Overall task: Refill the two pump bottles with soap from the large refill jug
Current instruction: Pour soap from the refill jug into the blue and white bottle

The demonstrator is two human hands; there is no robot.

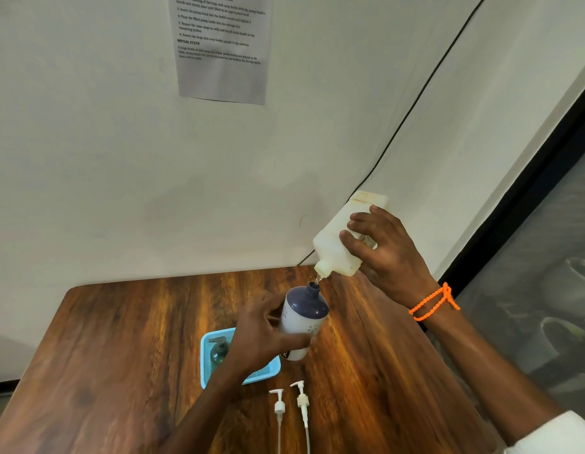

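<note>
My right hand (387, 253) grips the white refill jug (342, 240), tipped spout-down over the table. A thin stream of soap runs from its spout into the open neck of a white pump bottle with a dark blue shoulder (302, 317). My left hand (263, 337) holds that bottle around its body, tilted toward the jug. A second pump bottle (219, 350), dark and with its pump fitted, stands in a light blue tray (268, 371). Two loose white pump heads (279, 406) (302, 401) with long tubes lie on the table in front of the tray.
The wooden table (121, 355) stands against a white wall. A printed sheet (220, 47) is stuck to the wall, and a black cable (415, 99) runs down it. A dark-framed window (546, 257) lies to the right.
</note>
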